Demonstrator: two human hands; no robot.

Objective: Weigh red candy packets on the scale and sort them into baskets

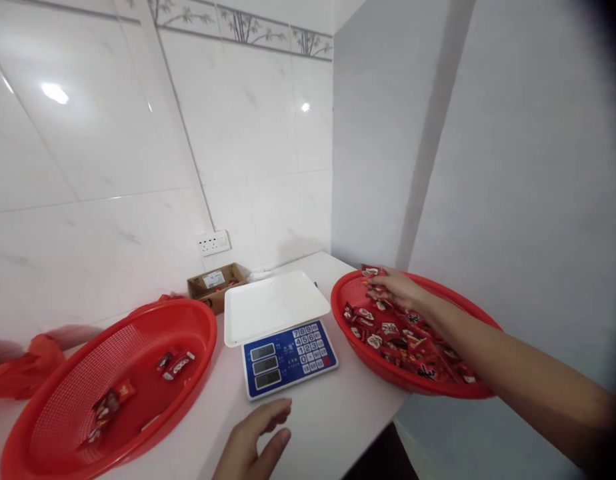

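Observation:
My right hand is over the far side of the right red basket, fingers closed on small red-wrapped packets. Many similar red packets lie in that basket below it. In front of the digital scale my left hand hovers with thumb and fingers apart, holding nothing. A bare white tray tops the scale, behind its blue keypad panel. To the left, another red basket has a few wrapped packets in it.
An open cardboard box with a label stands at the back by the tiled wall, under a socket. Red plastic bags lie at the left. A grey wall closes off the right side of the white table.

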